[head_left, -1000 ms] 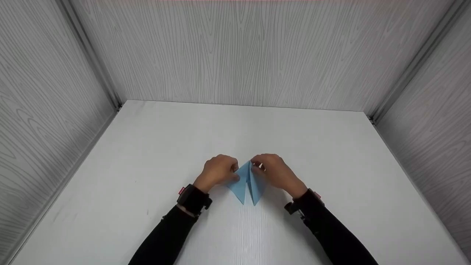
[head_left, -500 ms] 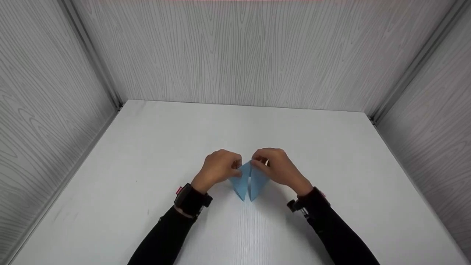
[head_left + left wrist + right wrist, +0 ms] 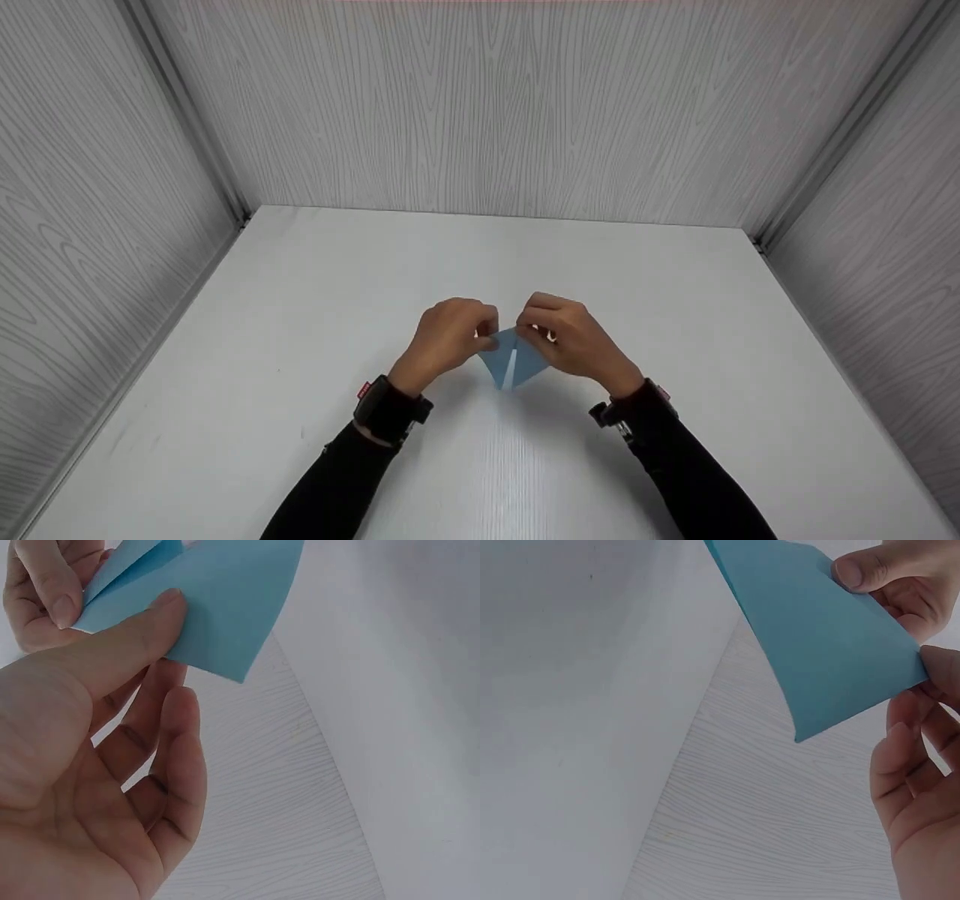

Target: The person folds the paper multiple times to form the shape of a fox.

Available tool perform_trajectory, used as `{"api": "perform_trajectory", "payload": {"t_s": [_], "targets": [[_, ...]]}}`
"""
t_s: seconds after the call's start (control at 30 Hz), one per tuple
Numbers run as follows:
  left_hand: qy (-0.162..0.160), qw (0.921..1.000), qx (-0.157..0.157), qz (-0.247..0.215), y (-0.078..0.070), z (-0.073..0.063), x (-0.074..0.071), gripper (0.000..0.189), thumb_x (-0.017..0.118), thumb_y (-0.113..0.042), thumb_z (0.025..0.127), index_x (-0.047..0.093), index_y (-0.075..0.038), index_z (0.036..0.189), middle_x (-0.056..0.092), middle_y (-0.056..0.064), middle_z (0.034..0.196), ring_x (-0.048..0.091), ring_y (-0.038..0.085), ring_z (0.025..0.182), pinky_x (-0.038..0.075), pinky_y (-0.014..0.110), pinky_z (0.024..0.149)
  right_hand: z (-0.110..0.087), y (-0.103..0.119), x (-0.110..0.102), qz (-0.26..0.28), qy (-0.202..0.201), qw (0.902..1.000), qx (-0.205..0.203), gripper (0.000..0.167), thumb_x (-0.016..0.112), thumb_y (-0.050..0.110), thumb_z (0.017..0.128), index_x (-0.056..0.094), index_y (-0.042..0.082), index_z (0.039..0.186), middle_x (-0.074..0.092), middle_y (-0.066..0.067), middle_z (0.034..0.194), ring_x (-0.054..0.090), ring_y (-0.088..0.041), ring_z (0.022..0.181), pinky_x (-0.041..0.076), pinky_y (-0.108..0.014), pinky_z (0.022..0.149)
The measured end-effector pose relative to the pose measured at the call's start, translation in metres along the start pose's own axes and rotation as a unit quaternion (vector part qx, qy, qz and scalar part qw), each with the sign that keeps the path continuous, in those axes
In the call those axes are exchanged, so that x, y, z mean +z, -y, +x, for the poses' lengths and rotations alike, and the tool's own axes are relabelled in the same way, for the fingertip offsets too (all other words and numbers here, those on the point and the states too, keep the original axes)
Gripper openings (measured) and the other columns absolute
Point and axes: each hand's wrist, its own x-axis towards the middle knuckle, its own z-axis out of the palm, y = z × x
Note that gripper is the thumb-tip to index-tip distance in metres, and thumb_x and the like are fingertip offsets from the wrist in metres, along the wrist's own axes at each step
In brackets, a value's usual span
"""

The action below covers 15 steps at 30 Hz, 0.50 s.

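Note:
A folded piece of light blue paper (image 3: 530, 361) is held between both hands over the middle of the table, with a narrow gap between its two lower flaps. My left hand (image 3: 446, 335) pinches its left side; the left wrist view shows the thumb lying flat on the blue paper (image 3: 232, 615) and the fingers behind it. At the top corner, my right hand (image 3: 574, 339) pinches the paper between thumb and fingertips. In the right wrist view one broad flap of the paper (image 3: 817, 637) spreads out toward the camera, the right thumb at its corner.
Under the hands lies a white table (image 3: 360, 262). A grey wood-grain panel (image 3: 480, 112) rises behind it, with side panels at left (image 3: 90, 187) and right (image 3: 877, 187). Both wrists carry black straps with small devices.
Both hands have risen slightly in the head view, bringing the paper with them. Its lower points have tipped up, so the paper looks shorter from above. Both hands keep their pinch.

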Motion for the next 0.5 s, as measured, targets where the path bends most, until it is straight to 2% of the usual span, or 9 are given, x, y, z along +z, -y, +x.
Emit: {"api": "perform_trajectory", "payload": {"t_s": [0.1,0.3,0.4,0.5], "targets": [[-0.036,0.9993,-0.005,-0.004,0.0,0.0021,-0.0009,0.013,0.086,-0.013,0.085,0.074,-0.019,0.085,0.068,-0.006,0.079,0.058,0.009,0.074,0.048,0.028,0.066,0.0016,0.0022,-0.004,-0.026,-0.013,0.9994,-0.02,0.012,0.069,0.001,0.097,0.071,0.011,0.091,0.064,0.0,0.088,0.054,-0.01,0.075,0.05,-0.025,0.063],[-0.109,0.9939,0.019,-0.008,0.0009,0.0044,-0.0042,0.015,0.086,-0.012,0.084,0.073,-0.019,0.085,0.066,-0.006,0.08,0.055,0.008,0.07,0.047,0.026,0.061,0.0049,0.0063,-0.0071,-0.057,-0.06,0.9956,-0.042,0.013,0.069,-0.004,0.095,0.07,0.007,0.089,0.064,-0.003,0.086,0.057,-0.012,0.072,0.052,-0.027,0.062],[-0.131,0.9911,0.022,0.008,0.0026,0.0055,-0.0044,0.016,0.087,-0.011,0.083,0.074,-0.019,0.086,0.066,-0.005,0.081,0.058,0.009,0.071,0.049,0.026,0.062,0.0047,0.0064,-0.0059,-0.08,-0.075,0.9923,-0.058,0.011,0.073,-0.002,0.093,0.071,0.008,0.091,0.065,-0.003,0.087,0.061,-0.012,0.07,0.055,-0.025,0.062],[-0.14,0.9895,0.023,0.028,0.0051,0.0061,-0.0034,0.019,0.088,-0.008,0.082,0.074,-0.019,0.087,0.067,-0.004,0.083,0.063,0.009,0.076,0.051,0.026,0.064,0.0035,0.0055,-0.0036,-0.099,-0.072,0.9893,-0.079,0.011,0.08,0.001,0.089,0.073,0.009,0.092,0.067,-0.002,0.087,0.063,-0.011,0.07,0.055,-0.024,0.062]]}}
